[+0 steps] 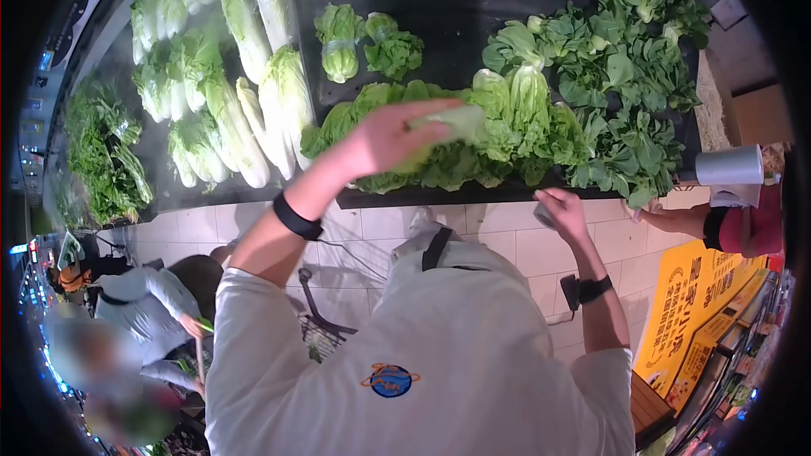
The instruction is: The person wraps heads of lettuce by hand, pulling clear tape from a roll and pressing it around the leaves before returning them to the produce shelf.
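My left hand (397, 137) is closed around a pale green lettuce head (460, 123), smeared by motion, above the front row of leafy lettuce (359, 114) on the black display shelf. Just right of it stand upright lettuce heads (530, 101) with pale cut ends. Close to the shelf's front edge, my right hand (564, 213) is curled with its fingers together around a small grey object (545, 216), mostly covered by the palm, whose kind I cannot tell.
Long Chinese cabbages (283, 89) fill the left side, dark leafy greens (621, 67) the right. Two bundled lettuces (340, 44) sit mid-shelf. A person's arm (676, 221) reaches in at right, near a white roll (729, 166). Another person (152, 295) crouches at left. A yellow sign (688, 312) stands right.
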Motion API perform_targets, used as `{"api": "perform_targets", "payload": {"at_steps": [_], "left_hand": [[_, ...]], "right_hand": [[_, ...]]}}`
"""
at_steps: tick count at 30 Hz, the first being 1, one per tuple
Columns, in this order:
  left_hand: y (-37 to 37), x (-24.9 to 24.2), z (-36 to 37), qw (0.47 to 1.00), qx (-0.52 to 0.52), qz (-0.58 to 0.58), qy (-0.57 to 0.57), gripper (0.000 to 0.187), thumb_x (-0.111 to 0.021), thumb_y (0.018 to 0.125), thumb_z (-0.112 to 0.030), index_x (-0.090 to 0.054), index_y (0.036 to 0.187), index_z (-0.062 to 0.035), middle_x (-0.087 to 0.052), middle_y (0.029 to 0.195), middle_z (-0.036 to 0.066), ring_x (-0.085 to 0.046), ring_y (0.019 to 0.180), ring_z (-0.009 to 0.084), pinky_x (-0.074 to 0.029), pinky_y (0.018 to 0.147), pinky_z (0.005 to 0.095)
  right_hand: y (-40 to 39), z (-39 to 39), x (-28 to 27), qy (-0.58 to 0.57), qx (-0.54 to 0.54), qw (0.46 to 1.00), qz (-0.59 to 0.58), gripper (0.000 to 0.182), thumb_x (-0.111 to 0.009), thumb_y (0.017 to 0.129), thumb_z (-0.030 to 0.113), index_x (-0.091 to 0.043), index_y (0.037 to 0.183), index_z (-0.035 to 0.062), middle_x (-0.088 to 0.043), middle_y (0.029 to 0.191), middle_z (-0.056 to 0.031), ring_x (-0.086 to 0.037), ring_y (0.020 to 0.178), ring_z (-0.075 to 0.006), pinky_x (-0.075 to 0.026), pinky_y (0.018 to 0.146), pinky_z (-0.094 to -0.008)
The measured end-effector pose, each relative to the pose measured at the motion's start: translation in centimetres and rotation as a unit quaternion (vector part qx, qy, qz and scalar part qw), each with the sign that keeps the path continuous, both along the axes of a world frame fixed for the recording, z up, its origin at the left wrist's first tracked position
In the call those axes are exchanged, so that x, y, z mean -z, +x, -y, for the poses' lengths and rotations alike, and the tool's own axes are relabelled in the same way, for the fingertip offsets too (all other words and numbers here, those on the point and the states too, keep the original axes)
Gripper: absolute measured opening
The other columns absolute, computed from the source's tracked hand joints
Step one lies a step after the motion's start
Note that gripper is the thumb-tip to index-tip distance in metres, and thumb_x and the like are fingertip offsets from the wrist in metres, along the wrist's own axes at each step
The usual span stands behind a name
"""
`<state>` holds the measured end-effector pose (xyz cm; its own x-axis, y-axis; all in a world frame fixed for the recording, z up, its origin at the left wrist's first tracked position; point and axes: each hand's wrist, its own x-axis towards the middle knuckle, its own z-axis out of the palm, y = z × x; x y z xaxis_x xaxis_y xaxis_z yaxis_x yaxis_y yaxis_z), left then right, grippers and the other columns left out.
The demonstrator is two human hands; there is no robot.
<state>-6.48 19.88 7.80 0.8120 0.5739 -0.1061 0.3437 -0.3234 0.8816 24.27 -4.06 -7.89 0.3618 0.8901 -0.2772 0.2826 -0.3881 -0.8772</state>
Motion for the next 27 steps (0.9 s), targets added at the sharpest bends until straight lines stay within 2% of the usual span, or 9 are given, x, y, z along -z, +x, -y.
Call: {"api": "perform_targets", "payload": {"at_steps": [3, 5, 7, 10, 14, 17, 18, 25, 27], "left_hand": [[-2.6, 1.4, -6.6, 0.997, -0.061, 0.036, 0.029, 0.035, -0.067, 0.092, -0.028, -0.067, 0.122, -0.0106, -0.071, 0.11, 0.011, -0.069, 0.08, 0.0175, -0.054, 0.081, 0.0318], [-3.4, 1.7, -11.4, 0.987, -0.079, -0.022, 0.138, 0.034, -0.069, 0.089, -0.022, -0.068, 0.121, -0.0086, -0.068, 0.119, 0.008, -0.065, 0.1, 0.0152, -0.05, 0.09, 0.0309], [-4.4, 2.9, -16.7, 0.962, -0.04, -0.079, 0.26, 0.032, -0.07, 0.087, -0.02, -0.069, 0.117, -0.0092, -0.067, 0.121, 0.007, -0.066, 0.103, 0.0226, -0.051, 0.092, 0.0361], [-4.4, 4.4, -23.3, 0.854, 0.03, -0.157, 0.495, 0.031, -0.068, 0.081, -0.011, -0.069, 0.112, -0.0106, -0.069, 0.113, 0.007, -0.06, 0.108, 0.0301, -0.046, 0.097, 0.0395], [-2.3, 6.5, -27.1, 0.745, 0.182, -0.079, 0.636, 0.036, -0.062, 0.072, -0.007, -0.07, 0.106, -0.0146, -0.065, 0.115, 0.004, -0.055, 0.116, 0.0259, -0.044, 0.099, 0.0371], [-1.7, 8.3, -28.3, 0.72, 0.213, -0.104, 0.652, 0.037, -0.06, 0.073, -0.005, -0.07, 0.107, -0.0147, -0.062, 0.12, 0.005, -0.053, 0.118, 0.0256, -0.044, 0.099, 0.0363], [-1.7, 9.4, -28.8, 0.734, 0.224, -0.18, 0.615, 0.04, -0.06, 0.072, -0.002, -0.068, 0.109, -0.013, -0.061, 0.121, 0.006, -0.054, 0.119, 0.0267, -0.044, 0.1, 0.0369], [-2.8, 13.7, -30.1, 0.853, 0.179, -0.114, 0.476, 0.042, -0.058, 0.071, 0.007, -0.066, 0.109, -0.0077, -0.062, 0.117, 0.011, -0.055, 0.118, 0.0295, -0.047, 0.1, 0.0377], [-2.3, 12.3, -28.8, 0.846, 0.19, -0.08, 0.492, 0.038, -0.057, 0.073, 0.007, -0.066, 0.108, -0.0065, -0.062, 0.116, 0.012, -0.056, 0.115, 0.0311, -0.047, 0.099, 0.0394]], "right_hand": [[0.2, 2.1, -1.2, -0.029, 0.054, 0.998, -0.023, 0.02, -0.069, 0.091, 0.021, -0.073, 0.089, 0.0012, -0.066, 0.074, 0.0, -0.055, 0.069, -0.0058, -0.045, 0.065, -0.0231], [0.1, 3.2, -1.1, 0.0, 0.112, 0.991, -0.08, 0.018, -0.068, 0.091, 0.018, -0.073, 0.089, 0.0008, -0.066, 0.076, -0.0001, -0.056, 0.072, -0.006, -0.045, 0.068, -0.0226], [0.1, 4.0, -0.9, -0.017, 0.136, 0.984, -0.111, 0.02, -0.069, 0.091, 0.019, -0.071, 0.095, -0.0001, -0.066, 0.081, -0.0003, -0.057, 0.076, -0.0071, -0.045, 0.073, -0.0224], [-0.7, 4.1, -3.5, -0.038, 0.189, 0.969, -0.154, 0.029, -0.072, 0.088, 0.024, -0.068, 0.106, 0.0002, -0.064, 0.092, -0.0004, -0.056, 0.085, -0.0081, -0.044, 0.081, -0.0227], [-2.1, 4.6, -4.0, -0.037, 0.221, 0.963, -0.151, 0.03, -0.071, 0.089, 0.025, -0.068, 0.105, -0.0002, -0.063, 0.093, -0.0009, -0.056, 0.087, -0.0084, -0.043, 0.082, -0.0232], [-3.1, 5.4, -3.9, -0.042, 0.262, 0.953, -0.145, 0.03, -0.071, 0.089, 0.024, -0.068, 0.106, -0.0005, -0.064, 0.095, -0.0016, -0.056, 0.088, -0.0092, -0.043, 0.083, -0.0233], [-3.3, 5.7, -3.8, -0.043, 0.276, 0.95, -0.139, 0.029, -0.07, 0.089, 0.023, -0.067, 0.107, -0.0003, -0.064, 0.095, -0.0018, -0.055, 0.088, -0.0094, -0.043, 0.083, -0.0234], [-4.6, 6.7, -3.4, -0.063, 0.322, 0.937, -0.121, 0.028, -0.067, 0.091, 0.02, -0.065, 0.109, -0.0011, -0.065, 0.105, -0.0058, -0.056, 0.095, -0.0115, -0.043, 0.088, -0.0253], [-4.8, 6.2, -3.4, -0.054, 0.318, 0.939, -0.121, 0.029, -0.066, 0.091, 0.02, -0.065, 0.11, -0.0012, -0.065, 0.107, -0.0062, -0.056, 0.096, -0.012, -0.042, 0.089, -0.0256]]}}
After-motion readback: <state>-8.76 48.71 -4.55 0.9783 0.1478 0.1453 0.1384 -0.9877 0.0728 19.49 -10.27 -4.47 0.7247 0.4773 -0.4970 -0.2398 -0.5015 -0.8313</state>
